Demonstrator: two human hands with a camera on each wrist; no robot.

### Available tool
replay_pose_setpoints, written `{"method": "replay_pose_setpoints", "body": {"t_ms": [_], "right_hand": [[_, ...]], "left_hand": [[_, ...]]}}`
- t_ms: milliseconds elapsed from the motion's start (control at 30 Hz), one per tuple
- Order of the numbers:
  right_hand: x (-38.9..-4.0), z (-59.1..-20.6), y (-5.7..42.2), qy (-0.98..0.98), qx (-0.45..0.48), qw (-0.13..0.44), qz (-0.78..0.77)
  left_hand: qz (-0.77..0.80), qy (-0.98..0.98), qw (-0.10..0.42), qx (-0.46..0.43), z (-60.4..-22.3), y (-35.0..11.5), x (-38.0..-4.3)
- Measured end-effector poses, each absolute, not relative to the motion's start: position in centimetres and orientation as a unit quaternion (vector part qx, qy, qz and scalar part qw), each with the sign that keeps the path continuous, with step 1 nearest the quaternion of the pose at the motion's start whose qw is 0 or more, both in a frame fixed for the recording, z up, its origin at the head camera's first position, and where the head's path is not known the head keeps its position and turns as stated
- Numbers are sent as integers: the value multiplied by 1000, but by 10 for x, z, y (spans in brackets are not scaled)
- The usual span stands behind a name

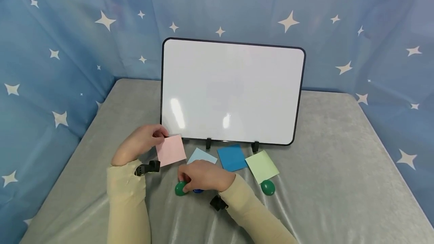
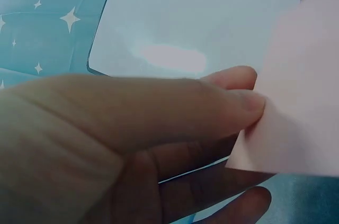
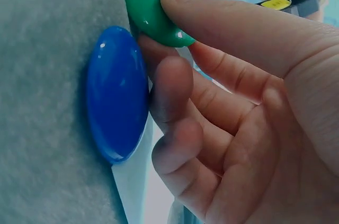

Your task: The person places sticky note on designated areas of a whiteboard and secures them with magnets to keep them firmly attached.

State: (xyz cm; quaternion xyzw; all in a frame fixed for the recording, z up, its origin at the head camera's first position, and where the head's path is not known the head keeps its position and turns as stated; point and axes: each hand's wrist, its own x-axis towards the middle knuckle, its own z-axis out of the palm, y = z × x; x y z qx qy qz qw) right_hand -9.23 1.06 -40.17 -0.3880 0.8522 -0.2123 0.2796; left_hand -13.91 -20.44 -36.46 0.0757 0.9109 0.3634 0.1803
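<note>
My left hand (image 1: 144, 140) pinches a pink square paper note (image 1: 171, 150) by its upper left corner, just below the whiteboard's lower left corner. In the left wrist view the thumb lies over the edge of the note (image 2: 302, 123). My right hand (image 1: 205, 175) holds a green round magnet (image 1: 180, 188) between thumb and fingers, above the cloth. Right beside its curled fingers in the right wrist view sits a blue round magnet (image 3: 117, 94), mostly hidden by the hand in the head view. A light blue note (image 1: 202, 155) lies behind the right hand, partly covered.
A whiteboard (image 1: 234, 89) with a black frame stands on small black feet (image 1: 255, 146) at the back. In front lie a dark blue note (image 1: 232, 157), a light green note (image 1: 262, 165) and another green magnet (image 1: 268, 187). Grey cloth (image 1: 339, 168) covers the table; a starry blue curtain (image 1: 257, 6) hangs behind.
</note>
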Motion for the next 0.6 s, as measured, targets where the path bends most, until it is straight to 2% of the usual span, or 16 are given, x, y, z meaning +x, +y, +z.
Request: {"method": "replay_pose_setpoints", "body": {"t_ms": [333,600], "right_hand": [[-92,-403,10,844,-402,280,-219],[-93,-404,10,846,-409,275,-206]], "left_hand": [[364,910,186,70,-362,-203,-141],[370,917,137,65,-365,-201,-141]]}}
